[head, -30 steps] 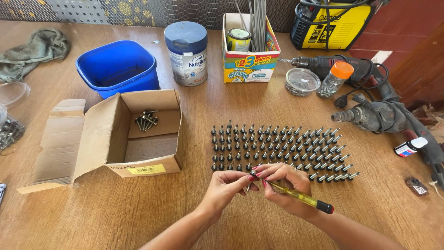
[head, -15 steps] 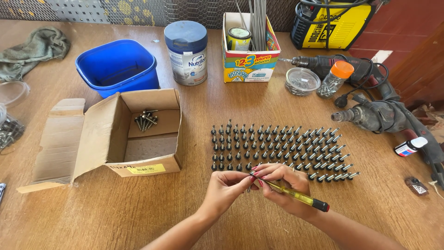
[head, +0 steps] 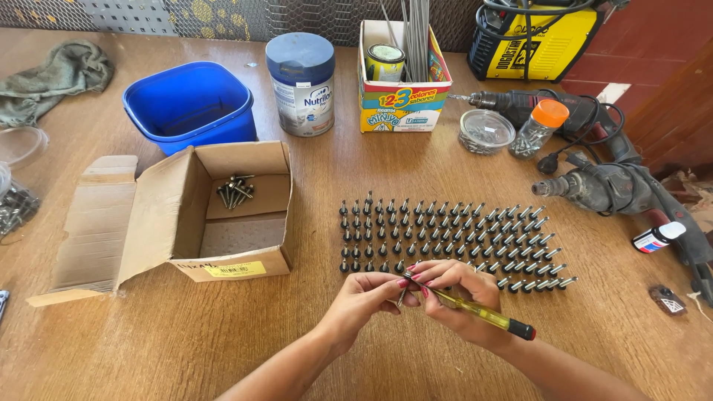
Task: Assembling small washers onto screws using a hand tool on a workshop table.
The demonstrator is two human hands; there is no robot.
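Observation:
My left hand [head: 364, 301] pinches a small dark screw [head: 401, 297] at its fingertips. My right hand [head: 460, 297] grips a yellow-handled screwdriver [head: 483, 315] whose tip meets that screw. Both hands hover just in front of several rows of upright screws [head: 445, 234] standing on the wooden table [head: 186, 349]. An open cardboard box [head: 223, 215] to the left holds a small pile of loose screws [head: 235, 191].
A blue plastic tub [head: 189, 104], a blue-lidded tin [head: 301, 82] and a colourful box of rods [head: 405, 82] stand at the back. Two power drills [head: 616, 186], a small jar with an orange lid [head: 541, 128] and a yellow machine [head: 535, 37] lie right. A green rag [head: 56, 78] lies far left.

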